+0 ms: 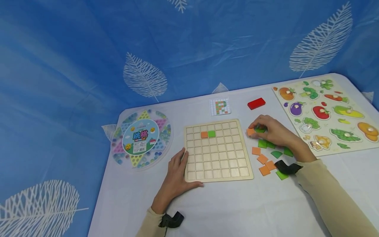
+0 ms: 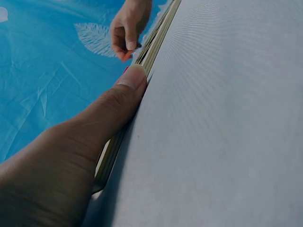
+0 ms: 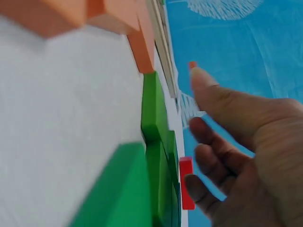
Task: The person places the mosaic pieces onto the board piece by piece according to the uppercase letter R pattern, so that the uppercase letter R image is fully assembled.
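Observation:
A wooden grid board (image 1: 218,154) lies on the white table, with an orange square tile (image 1: 204,134) and a green square tile (image 1: 211,133) side by side in its second row. My left hand (image 1: 177,174) rests at the board's near left corner, fingers along the left side and thumb along the near edge. In the left wrist view the thumb (image 2: 113,104) touches that edge. Just right of the board, my right hand (image 1: 269,130) pinches another orange square tile (image 1: 250,132) between thumb and fingers. Several loose orange tiles (image 1: 263,159) and green tiles (image 1: 262,144) lie below that hand.
Beyond the board are a pattern card (image 1: 220,107) with a coloured grid figure and a red block (image 1: 256,103). A round Chinese checkers box (image 1: 140,136) lies to the left. At the right is a vegetable puzzle board (image 1: 325,113). A blue leaf-patterned cloth (image 1: 207,49) hangs behind.

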Demonstrator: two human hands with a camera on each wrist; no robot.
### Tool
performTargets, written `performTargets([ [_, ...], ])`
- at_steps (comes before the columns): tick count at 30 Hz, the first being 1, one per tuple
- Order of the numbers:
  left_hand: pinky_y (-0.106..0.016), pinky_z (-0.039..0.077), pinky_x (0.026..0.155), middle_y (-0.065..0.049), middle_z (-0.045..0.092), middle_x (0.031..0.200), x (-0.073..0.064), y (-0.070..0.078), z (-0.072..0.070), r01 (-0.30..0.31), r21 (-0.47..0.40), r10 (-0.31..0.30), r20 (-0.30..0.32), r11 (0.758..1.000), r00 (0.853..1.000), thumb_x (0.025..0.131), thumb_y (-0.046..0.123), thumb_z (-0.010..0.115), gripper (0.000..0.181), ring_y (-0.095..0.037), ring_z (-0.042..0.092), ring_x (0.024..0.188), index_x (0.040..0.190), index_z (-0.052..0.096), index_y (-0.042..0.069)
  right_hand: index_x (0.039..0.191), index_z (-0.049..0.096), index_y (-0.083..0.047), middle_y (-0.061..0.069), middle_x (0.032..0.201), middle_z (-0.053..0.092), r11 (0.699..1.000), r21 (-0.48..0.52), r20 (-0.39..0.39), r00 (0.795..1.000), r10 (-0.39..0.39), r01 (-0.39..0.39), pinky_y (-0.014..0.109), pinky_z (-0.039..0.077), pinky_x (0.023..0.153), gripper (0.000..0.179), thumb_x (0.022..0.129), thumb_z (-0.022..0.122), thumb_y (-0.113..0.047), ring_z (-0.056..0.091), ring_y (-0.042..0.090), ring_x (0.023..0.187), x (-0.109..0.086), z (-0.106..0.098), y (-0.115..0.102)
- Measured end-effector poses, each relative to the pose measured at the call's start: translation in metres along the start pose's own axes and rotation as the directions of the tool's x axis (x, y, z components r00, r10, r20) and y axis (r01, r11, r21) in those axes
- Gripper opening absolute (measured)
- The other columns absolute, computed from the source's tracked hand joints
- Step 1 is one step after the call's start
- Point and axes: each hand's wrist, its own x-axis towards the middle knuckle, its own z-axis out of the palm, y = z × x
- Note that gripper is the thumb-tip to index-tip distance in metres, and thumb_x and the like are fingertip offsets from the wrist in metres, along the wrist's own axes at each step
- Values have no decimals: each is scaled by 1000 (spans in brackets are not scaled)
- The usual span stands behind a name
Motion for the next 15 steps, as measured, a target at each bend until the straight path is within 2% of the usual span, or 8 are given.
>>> performTargets([
  [6,-53,32,107,-19,25,158,2,-1,0,-8,18,9,-8,1000,1000,57,58,89,128,-36,29,140,153,28,0,103,71,-12,2,99,64,998,-9,-47,997,-61,61,36,40,78,23,83,80,-18,48,20,88,12,6,-21],
  [11,-54,33,107,-19,26,158,2,-1,0,-10,14,10,-14,1000,1000,57,57,89,127,-36,30,140,153,29,0,98,72,-11,5,102,65,993,5,-49,992,-115,115,45,39,83,22,80,82,-18,53,25,95,30,16,-48],
  [15,-54,33,107,-19,26,158,1,1,-1,0,9,0,-3,1000,1000,57,57,89,127,-37,29,140,153,28,0,97,74,-11,7,103,65,992,6,-26,992,-125,125,50,37,89,22,80,82,-21,54,27,100,46,29,-61],
])
